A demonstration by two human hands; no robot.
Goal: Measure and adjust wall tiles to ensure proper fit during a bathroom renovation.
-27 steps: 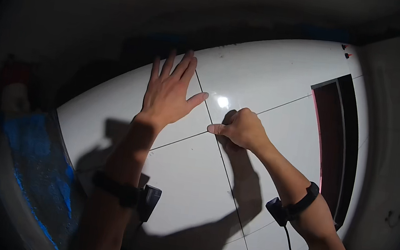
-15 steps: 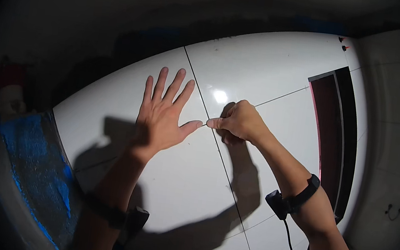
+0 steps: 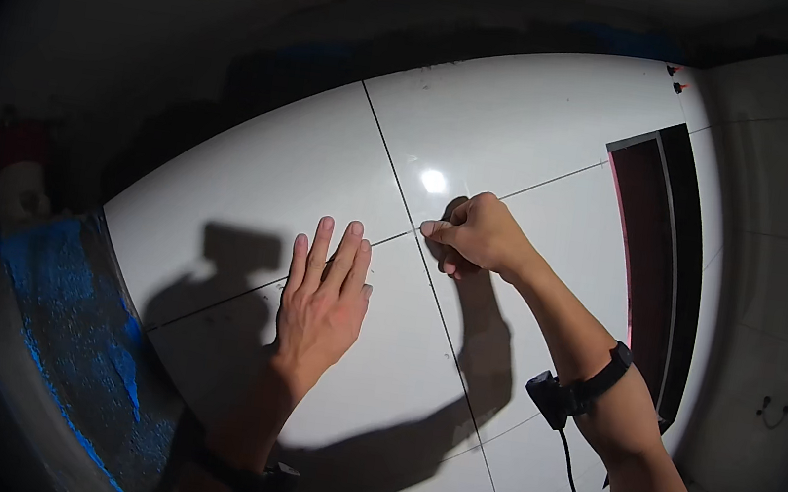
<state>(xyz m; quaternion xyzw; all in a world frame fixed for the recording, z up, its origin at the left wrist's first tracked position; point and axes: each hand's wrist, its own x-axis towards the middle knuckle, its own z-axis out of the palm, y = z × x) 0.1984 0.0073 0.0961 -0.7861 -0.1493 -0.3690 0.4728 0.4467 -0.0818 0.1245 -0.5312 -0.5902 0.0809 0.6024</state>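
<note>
Large glossy white tiles [image 3: 255, 168] meet along thin dark joint lines. My left hand [image 3: 321, 306] lies flat, fingers stretched upward and held close together, over the tile left of the long joint and below the cross joint. My right hand [image 3: 477, 235] is closed, thumb and fingertips pinched together at the point where the joints cross. Whatever is between those fingertips, if anything, is hidden. A black strap with a small black box [image 3: 548, 398] is around my right forearm, with a cable hanging from it.
To the right is a long niche [image 3: 648, 210] with a black frame and dark red inside. Small black-and-orange pieces [image 3: 677, 87] stick out at the upper right corner. A rough blue-smeared patch [image 3: 61, 282] borders the tiles at left. Wire ends [image 3: 772, 412] protrude from the right wall.
My left hand has moved down and slightly right, and its spread fingers have come together. The right hand stays pinched near the joint crossing, shifted slightly.
</note>
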